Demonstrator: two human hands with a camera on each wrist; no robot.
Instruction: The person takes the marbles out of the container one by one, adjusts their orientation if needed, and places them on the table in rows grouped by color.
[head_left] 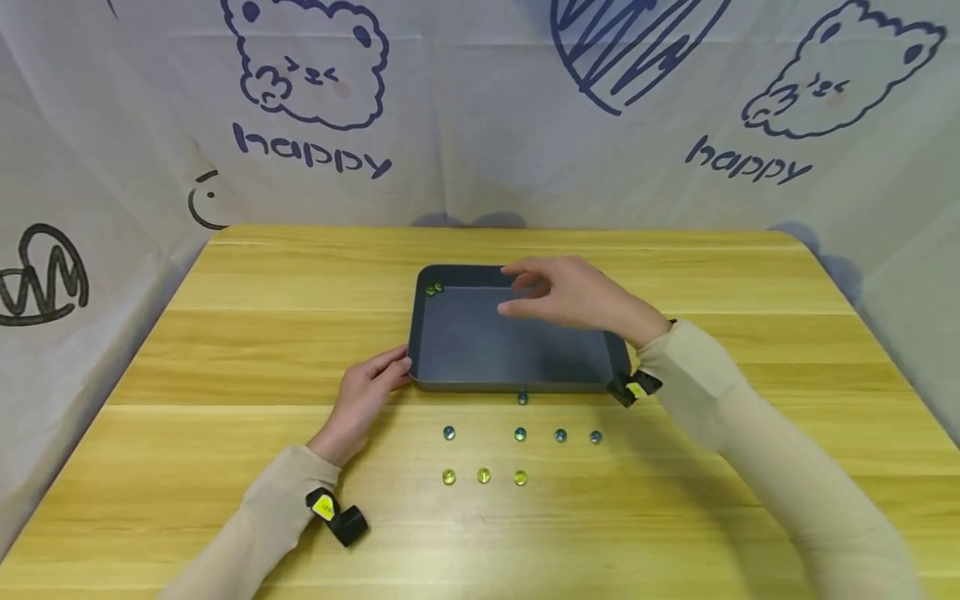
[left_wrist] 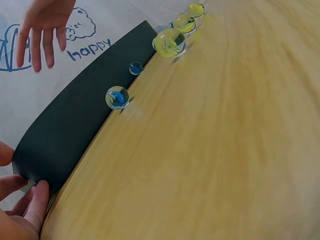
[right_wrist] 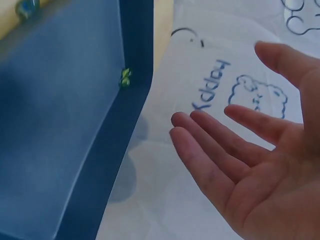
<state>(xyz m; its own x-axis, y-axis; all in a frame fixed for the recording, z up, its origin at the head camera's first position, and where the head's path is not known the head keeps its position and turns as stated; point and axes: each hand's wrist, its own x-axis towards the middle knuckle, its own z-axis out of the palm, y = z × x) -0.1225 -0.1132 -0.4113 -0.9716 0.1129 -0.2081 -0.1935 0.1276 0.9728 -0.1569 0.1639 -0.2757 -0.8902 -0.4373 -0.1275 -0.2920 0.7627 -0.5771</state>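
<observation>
A dark rectangular baking tray (head_left: 517, 333) rests on the table. My left hand (head_left: 369, 392) grips its near left corner, thumb and fingers at the wall, as the left wrist view (left_wrist: 30, 205) also shows. Above the far right part of the tray hovers my right hand (head_left: 570, 292), fingers spread and loosely bent, palm bare in the right wrist view (right_wrist: 260, 170). Two yellow-green marbles (head_left: 434, 289) lie together in the tray's far left corner. Just outside the near wall sits a blue marble (head_left: 522, 397).
In front of the tray, a spaced row of several blue marbles (head_left: 521, 434) lies on the wooden table (head_left: 225, 350). Closer to me are three yellow marbles (head_left: 483, 476) in a row. A white cloth (head_left: 480, 167) with drawings hangs behind the table.
</observation>
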